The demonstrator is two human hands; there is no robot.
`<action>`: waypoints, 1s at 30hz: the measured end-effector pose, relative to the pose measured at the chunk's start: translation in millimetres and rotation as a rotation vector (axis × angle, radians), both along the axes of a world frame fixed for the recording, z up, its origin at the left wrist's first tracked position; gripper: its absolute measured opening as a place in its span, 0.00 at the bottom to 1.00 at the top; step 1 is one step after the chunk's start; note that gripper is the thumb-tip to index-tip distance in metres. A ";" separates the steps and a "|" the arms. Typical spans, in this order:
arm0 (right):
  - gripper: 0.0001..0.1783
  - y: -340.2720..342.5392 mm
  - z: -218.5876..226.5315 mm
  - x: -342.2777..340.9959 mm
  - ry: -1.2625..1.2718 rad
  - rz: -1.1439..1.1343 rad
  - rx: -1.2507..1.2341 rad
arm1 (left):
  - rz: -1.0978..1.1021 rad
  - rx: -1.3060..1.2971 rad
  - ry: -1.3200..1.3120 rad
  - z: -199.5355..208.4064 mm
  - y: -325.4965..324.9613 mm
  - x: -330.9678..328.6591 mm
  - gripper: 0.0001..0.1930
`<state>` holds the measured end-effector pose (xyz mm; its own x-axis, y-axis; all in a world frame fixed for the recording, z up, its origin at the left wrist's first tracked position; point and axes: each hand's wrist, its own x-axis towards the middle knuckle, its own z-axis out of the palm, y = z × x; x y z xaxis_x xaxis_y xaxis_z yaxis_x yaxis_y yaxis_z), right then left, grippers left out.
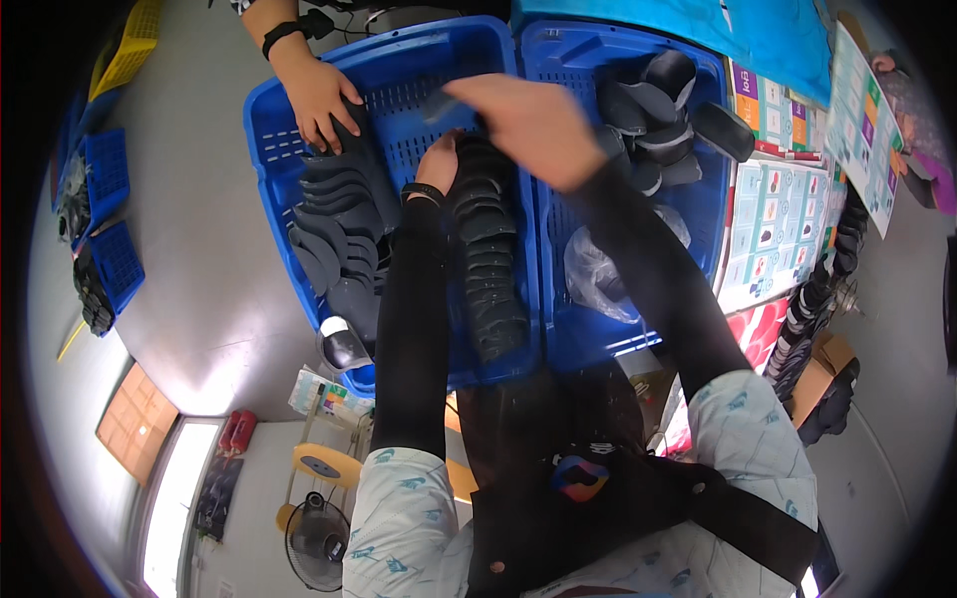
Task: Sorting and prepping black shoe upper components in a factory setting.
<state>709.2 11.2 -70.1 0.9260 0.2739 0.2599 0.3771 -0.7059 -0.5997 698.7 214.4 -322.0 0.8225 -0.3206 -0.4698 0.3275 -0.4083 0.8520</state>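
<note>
Two lengthwise rows of nested dark grey curved, shell-like pieces lie in the left blue crate. My left hand is curled against the far end of the right row, its fingers partly hidden among the pieces. Above that end, my right hand is smeared by motion; a blurred greyish patch shows at its fingertips, and I cannot make out what it is. Another person's hand reaches in from the far side, fingers spread on the far end of the left row.
On the right, a second blue crate holds loose dark curved pieces and a clear plastic bag. Printed sheets lie beyond it. A loose piece sits at the left crate's near-left corner. A fan stands lower left.
</note>
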 end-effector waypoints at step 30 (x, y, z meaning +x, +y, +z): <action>0.31 20.1 -102.3 4.9 0.918 0.148 -0.411 | -0.157 0.136 0.106 94.8 41.0 -145.2 0.59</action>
